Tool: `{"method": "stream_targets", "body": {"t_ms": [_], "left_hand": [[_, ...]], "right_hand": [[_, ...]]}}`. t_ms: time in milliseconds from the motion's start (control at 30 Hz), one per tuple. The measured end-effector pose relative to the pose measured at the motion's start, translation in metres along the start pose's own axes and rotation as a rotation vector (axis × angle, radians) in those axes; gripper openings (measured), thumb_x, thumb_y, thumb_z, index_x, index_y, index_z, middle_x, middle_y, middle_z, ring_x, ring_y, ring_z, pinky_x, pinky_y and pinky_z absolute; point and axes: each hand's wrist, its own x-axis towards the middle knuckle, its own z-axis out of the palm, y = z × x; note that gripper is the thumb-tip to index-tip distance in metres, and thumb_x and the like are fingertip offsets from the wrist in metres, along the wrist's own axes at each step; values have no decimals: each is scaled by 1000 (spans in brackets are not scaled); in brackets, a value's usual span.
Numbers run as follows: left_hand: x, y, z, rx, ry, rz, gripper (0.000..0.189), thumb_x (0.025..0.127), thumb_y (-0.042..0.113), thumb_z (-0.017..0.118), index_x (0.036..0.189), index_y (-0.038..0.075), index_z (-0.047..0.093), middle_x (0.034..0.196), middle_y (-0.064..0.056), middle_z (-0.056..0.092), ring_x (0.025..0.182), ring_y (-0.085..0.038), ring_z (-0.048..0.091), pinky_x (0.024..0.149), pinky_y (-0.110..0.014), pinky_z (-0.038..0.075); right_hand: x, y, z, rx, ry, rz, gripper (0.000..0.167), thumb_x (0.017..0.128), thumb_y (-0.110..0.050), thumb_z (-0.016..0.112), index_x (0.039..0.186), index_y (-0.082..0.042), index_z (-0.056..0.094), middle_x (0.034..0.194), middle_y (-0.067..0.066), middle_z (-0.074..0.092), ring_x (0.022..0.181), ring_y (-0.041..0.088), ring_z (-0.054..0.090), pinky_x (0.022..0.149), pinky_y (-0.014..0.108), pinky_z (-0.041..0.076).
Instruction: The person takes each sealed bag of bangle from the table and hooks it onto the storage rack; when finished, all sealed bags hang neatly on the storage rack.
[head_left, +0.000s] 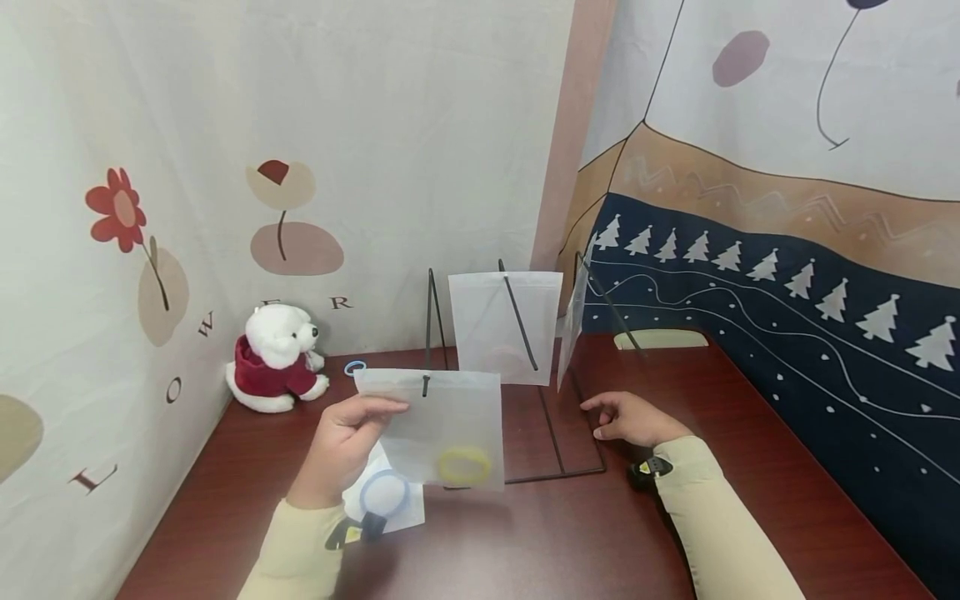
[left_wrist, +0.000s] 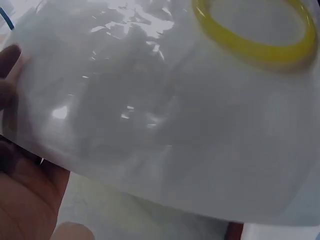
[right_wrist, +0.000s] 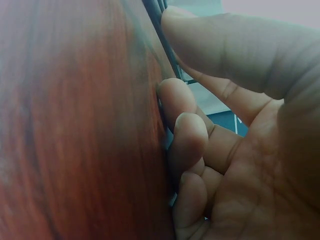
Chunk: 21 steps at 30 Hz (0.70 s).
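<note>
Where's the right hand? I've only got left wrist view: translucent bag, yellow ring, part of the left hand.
Observer: Head view: the right hand is at the black wire stand, thumb and index finger holding its right-side base rod.
Operator: Anything else hung on that stand?
Observer: Yes, two more bags: a face-on bag and a nearly edge-on bag.
Operator: Any rod near my bag?
Observer: Yes, the tip of a black rod shows in front of your bag, just below its top edge.
</note>
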Motion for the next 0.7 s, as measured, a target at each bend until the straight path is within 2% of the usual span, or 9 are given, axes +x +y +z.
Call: {"method": "stream_targets", "body": {"t_ms": [100, 200, 367, 567, 700], "left_hand": [[0, -4, -3, 73, -73, -40, 31, 94, -18, 57, 106, -3, 80, 108, 15, 78, 98, 2, 69, 86, -13, 53], [1, -9, -6, 127, -140, -88, 29, 94, -15, 57, 107, -3, 81, 107, 14, 78, 97, 2, 68, 86, -13, 53], [0, -18, -11, 131, -258, -183, 30, 97, -10, 57, 112, 0, 80, 113, 9, 79, 107, 3, 68, 92, -14, 52], [-1, -30, -16, 119, -419, -210, 27, 100, -5, 59, 117, 1, 79, 119, 3, 79, 111, 3, 66, 93, -18, 53], [-1, -35, -17, 158, -462, -221, 29, 100, -2, 58, 118, 4, 79, 121, -2, 78, 109, 3, 64, 89, -19, 55]], "right_hand": [[-1, -1, 0, -1, 0, 5, 44, 89, -3, 78, 132, -8, 71, 90, 5, 61, 84, 22, 56, 73, 36, 51], [-1, -2, 0, 0, 1, 7, 43, 89, -3, 78, 132, -8, 71, 90, 5, 61, 84, 22, 56, 73, 36, 51], [-2, -4, 0, 3, 3, 7, 43, 90, -3, 78, 132, -8, 71, 89, 5, 61, 84, 22, 56, 73, 35, 51], [-2, -3, 0, 6, 3, 13, 43, 90, -3, 78, 132, -9, 71, 90, 4, 61, 85, 22, 56, 73, 35, 51], [-1, -2, 0, 6, 5, 20, 43, 90, -3, 78, 132, -10, 72, 91, 5, 61, 86, 23, 56, 74, 35, 51]]}}
